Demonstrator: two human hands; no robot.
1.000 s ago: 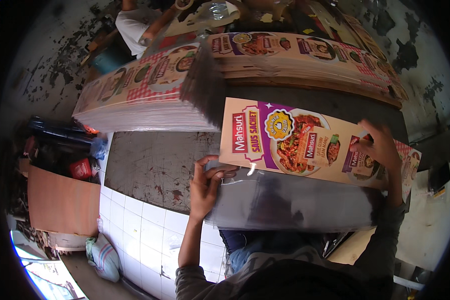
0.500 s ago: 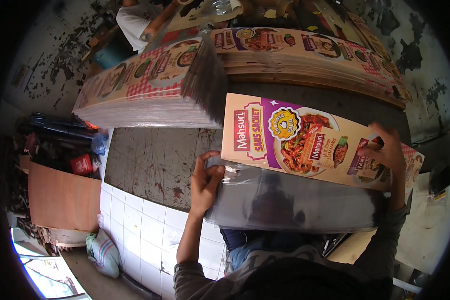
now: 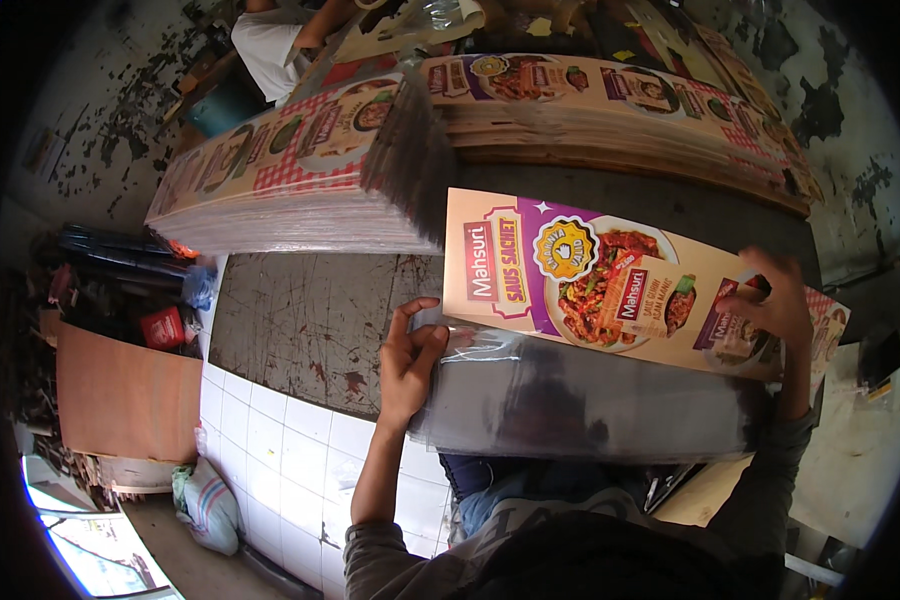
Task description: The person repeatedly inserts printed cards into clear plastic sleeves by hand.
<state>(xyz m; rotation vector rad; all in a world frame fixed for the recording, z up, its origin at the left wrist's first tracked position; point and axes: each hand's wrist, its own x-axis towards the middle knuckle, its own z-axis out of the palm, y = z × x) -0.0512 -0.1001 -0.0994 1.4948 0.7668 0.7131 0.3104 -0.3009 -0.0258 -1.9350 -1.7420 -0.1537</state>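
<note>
A long printed cardboard strip (image 3: 620, 285) with food pictures, in cream and purple, lies slantwise over a pile of clear plastic sleeves (image 3: 590, 400) in front of me. My right hand (image 3: 778, 305) grips the strip toward its right end, thumb on the printed face and fingers curled at the far edge. At the left edge of the sleeves, my left hand (image 3: 407, 370) has thumb and forefinger closed on the plastic, just off the strip's near left corner. Glare on the film hides whether the strip's left end is inside a sleeve.
A tall stack of strips in plastic (image 3: 300, 225) stands at the far left of the scratched dark tabletop (image 3: 290, 320). Another strip stack (image 3: 610, 130) lies along the back. Beyond, a person in a white shirt (image 3: 265, 50) is partly visible. White tiles (image 3: 290, 450) lie below left.
The strip's left end has shifted slightly left. The plastic near my left hand has changed its folds and glare. Both hands are nearly where they were.
</note>
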